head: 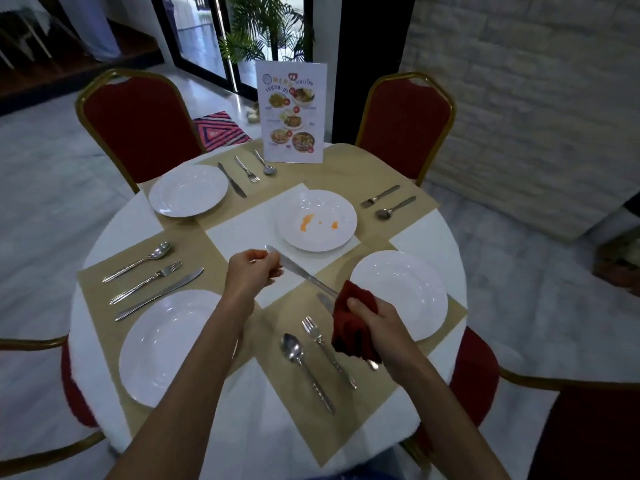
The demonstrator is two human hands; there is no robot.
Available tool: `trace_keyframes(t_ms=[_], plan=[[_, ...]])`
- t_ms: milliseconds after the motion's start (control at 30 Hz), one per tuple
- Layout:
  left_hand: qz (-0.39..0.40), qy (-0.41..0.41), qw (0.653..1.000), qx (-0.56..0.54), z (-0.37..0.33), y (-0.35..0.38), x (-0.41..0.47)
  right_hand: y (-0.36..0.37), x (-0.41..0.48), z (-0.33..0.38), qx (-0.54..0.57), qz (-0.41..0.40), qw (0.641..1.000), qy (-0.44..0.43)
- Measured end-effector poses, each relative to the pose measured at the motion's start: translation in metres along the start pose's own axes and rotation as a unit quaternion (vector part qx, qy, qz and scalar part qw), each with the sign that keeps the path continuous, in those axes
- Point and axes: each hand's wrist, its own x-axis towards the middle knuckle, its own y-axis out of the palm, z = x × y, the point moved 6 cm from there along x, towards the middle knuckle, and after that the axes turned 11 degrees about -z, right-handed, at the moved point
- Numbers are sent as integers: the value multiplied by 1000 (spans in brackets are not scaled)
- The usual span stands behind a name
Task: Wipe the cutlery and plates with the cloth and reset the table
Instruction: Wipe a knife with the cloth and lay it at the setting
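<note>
My left hand (251, 271) pinches one end of a table knife (304, 275) held above the table. My right hand (372, 323) grips a dark red cloth (353, 317) wrapped round the knife's other end. Under the cloth lies another knife (325, 302), partly hidden. A fork (325, 348) and a spoon (304, 368) lie on the beige mat below. A white plate with orange smears (317, 220) sits in the middle. Clean-looking white plates stand at the right (408, 289), near left (166, 344) and far left (188, 190).
Spoon, fork and knife lie at the left setting (152, 278), three pieces at the far setting (246, 171), and a fork and spoon at the right (388, 200). A menu stand (291, 112) rises at the far edge. Red chairs (138, 123) ring the round table (426, 233).
</note>
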Motion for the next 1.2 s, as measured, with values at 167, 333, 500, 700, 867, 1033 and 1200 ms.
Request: trace_keyframes(t_ms=[167, 333, 500, 700, 867, 1033, 1200], plan=[[-88, 277, 939, 182, -45, 43, -10, -50, 42, 25, -85, -41, 994, -54], [119, 454, 830, 303, -77, 147, -28, -78, 92, 57, -120, 29, 991, -60], [261, 401, 830, 287, -85, 210, -1, -111, 155, 79, -73, 17, 996, -49], [232, 346, 854, 311, -106, 273, 57, -144, 247, 104, -40, -53, 996, -61], [204, 282, 899, 268, -119, 310, 115, -167, 341, 123, -37, -124, 989, -73], [235, 198, 928, 209, -117, 349, 156, -147, 407, 137, -83, -40, 992, -85], [279, 178, 914, 235, -117, 386, 190, -144, 460, 146, -97, -69, 987, -110]])
